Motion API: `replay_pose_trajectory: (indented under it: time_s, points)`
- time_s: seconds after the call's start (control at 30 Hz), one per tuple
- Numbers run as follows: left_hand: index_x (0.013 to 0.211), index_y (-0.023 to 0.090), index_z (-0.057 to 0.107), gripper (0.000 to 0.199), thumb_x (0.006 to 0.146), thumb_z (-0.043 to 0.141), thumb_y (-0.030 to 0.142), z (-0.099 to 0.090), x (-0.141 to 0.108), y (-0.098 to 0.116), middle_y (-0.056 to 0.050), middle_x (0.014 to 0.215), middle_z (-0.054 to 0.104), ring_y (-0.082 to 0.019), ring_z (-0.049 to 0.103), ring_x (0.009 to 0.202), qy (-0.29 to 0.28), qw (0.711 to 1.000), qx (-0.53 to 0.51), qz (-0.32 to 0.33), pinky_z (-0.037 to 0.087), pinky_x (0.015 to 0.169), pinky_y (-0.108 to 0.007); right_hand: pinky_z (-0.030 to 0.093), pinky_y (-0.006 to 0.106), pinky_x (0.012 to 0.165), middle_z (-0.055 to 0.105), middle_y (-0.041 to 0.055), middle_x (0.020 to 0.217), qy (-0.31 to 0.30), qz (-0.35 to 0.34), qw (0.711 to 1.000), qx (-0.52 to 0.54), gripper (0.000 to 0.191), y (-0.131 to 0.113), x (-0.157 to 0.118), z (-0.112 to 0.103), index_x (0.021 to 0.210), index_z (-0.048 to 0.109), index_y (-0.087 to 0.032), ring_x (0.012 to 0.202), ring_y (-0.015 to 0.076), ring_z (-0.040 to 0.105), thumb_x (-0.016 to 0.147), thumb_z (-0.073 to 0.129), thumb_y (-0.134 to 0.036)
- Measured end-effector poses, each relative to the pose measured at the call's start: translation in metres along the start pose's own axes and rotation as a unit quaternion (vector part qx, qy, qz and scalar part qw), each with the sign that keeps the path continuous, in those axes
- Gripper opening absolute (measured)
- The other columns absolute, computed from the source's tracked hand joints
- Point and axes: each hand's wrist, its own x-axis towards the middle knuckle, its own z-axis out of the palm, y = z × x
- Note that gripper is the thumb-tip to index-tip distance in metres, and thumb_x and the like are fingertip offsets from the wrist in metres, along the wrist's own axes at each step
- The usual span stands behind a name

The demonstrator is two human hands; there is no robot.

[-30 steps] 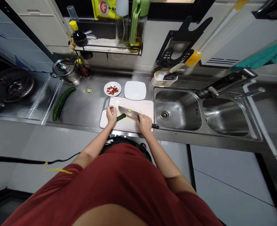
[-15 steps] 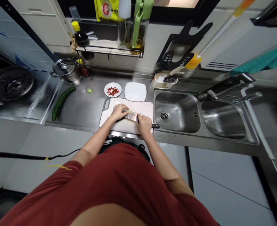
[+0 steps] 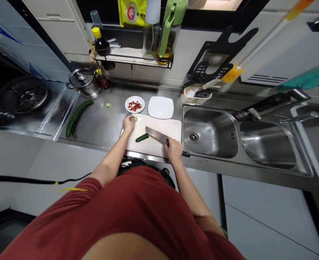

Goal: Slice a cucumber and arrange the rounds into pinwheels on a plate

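My right hand point(image 3: 173, 150) is wrapped round the handle of a cleaver-like kitchen knife point(image 3: 157, 135), its broad blade pointing up and left over the white cutting board point(image 3: 159, 146). Below the blade tip lies a short dark-green piece of cucumber point(image 3: 142, 137). My left hand point(image 3: 128, 124) is at the board's upper left corner, fingers closed, with a pale cucumber slice point(image 3: 135, 119) at the fingertips. A whole cucumber point(image 3: 78, 117) rests on the counter to the left, and a few loose slices point(image 3: 108, 105) lie nearer the board.
Behind the board stand a white plate of chopped red bits point(image 3: 134, 104) and a square white plate point(image 3: 160, 107). On the right is a double sink point(image 3: 210, 131). A lidded steel pot point(image 3: 85, 83) and a wok point(image 3: 21, 94) are at left. A bottle rack point(image 3: 132, 59) hangs above.
My left hand has moved left and away from the blade with a slice. The knife has swung off the cucumber piece, now lying uncovered on the board. The view has shifted slightly.
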Motion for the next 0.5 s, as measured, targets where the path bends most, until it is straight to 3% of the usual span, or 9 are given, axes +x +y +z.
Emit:
replay_pose_trajectory:
  time_s: [0.2, 0.5]
  points:
    - [0.102, 0.021, 0.066, 0.026, 0.081, 0.051, 0.017, 0.005, 0.01, 0.004, -0.003, 0.083, 0.069, -0.017, 0.06, 0.077, 0.028, 0.994, 0.102, 0.028, 0.042, 0.078, -0.027, 0.029, 0.031, 0.082, 0.065, 0.0083, 0.102, 0.017, 0.007, 1.0, 0.024, 0.036, 0.001, 0.0, 0.007, 0.121, 0.059, -0.02, 0.094, 0.0224, 0.054, 0.086, 0.054, -0.025]
    - [0.099, 0.02, 0.066, 0.024, 0.082, 0.05, 0.013, 0.003, 0.013, 0.001, -0.008, 0.098, 0.066, -0.022, 0.057, 0.095, 0.036, 0.981, 0.148, 0.116, 0.041, 0.087, -0.033, 0.031, 0.03, 0.083, 0.066, 0.0077, 0.104, 0.006, 0.023, 0.998, 0.05, 0.035, 0.003, -0.002, 0.011, 0.12, 0.059, -0.021, 0.096, 0.0218, 0.055, 0.087, 0.052, -0.024]
